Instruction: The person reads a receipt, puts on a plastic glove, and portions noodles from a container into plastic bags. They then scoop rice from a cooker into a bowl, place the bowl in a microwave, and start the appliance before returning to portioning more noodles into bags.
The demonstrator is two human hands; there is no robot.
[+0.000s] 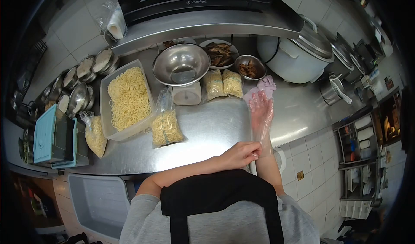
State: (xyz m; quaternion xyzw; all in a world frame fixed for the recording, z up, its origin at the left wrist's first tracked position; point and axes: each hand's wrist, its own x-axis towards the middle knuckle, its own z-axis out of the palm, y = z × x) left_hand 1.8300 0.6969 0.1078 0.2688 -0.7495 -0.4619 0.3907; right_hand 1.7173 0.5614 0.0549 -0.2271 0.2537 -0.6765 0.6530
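Note:
My right hand point(261, 114) is stretched forward over the steel counter point(207, 123), fingers extended, inside a clear plastic glove point(264, 138). The glove hangs loosely around the wrist. My left hand point(242, 154) reaches across my body, and its closed fingers pinch the glove's cuff. Just beyond the right fingertips lies a crumpled pale pink piece of plastic or cloth point(266, 86). Left of that hand stand two bags of noodles point(224, 85), and another noodle bag point(167, 129) lies nearer the counter's front.
A steel bowl point(181, 64) sits on a scale point(186, 94). A tub point(109, 131) holds noodles. Plates of dark brown food point(219, 53) and a small bowl point(250, 67) line the back. A large pot point(294, 56) stands at right, and a grey bin point(98, 203) below left.

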